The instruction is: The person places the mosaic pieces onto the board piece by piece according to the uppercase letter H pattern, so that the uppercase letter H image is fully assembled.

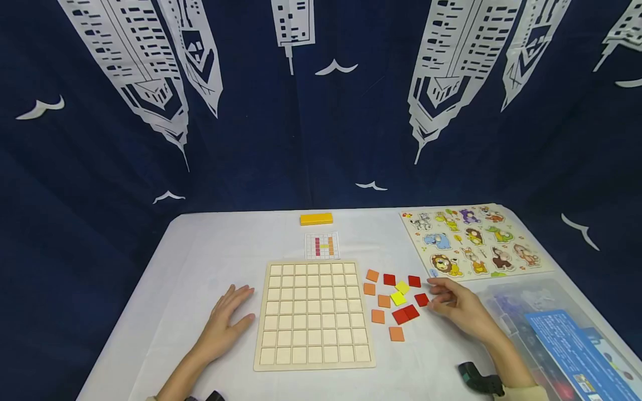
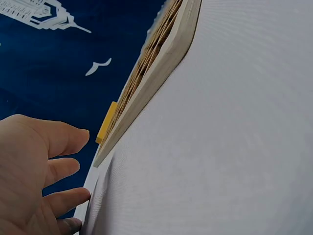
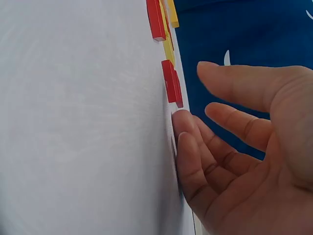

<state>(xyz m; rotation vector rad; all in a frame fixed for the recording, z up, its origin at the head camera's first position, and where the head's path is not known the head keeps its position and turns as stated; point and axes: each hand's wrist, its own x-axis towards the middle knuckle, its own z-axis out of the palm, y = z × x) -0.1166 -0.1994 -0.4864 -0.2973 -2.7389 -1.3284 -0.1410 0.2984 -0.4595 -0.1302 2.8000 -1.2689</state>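
A light wooden grid board (image 1: 307,321) lies mid-table, its cells bare. My left hand (image 1: 220,328) rests on the white cloth left of the board, fingers extended and thumb apart, holding nothing. To the board's right lie several loose square tiles: orange tiles (image 1: 397,334), red tiles (image 1: 411,312) and two yellow tiles (image 1: 398,298). My right hand (image 1: 463,311) rests just right of them, fingers loosely bent and nothing gripped. Nearest to it is a single red tile (image 1: 422,300); in the right wrist view, red tiles (image 3: 171,83) stand beyond the fingertips.
Behind the board lies a small card (image 1: 311,246) with a coloured grid pattern, and behind that a yellow block (image 1: 316,219). An animal puzzle board (image 1: 463,239) occupies the back right. At the right edge sits a clear plastic box (image 1: 506,301) with a blue label (image 1: 567,340).
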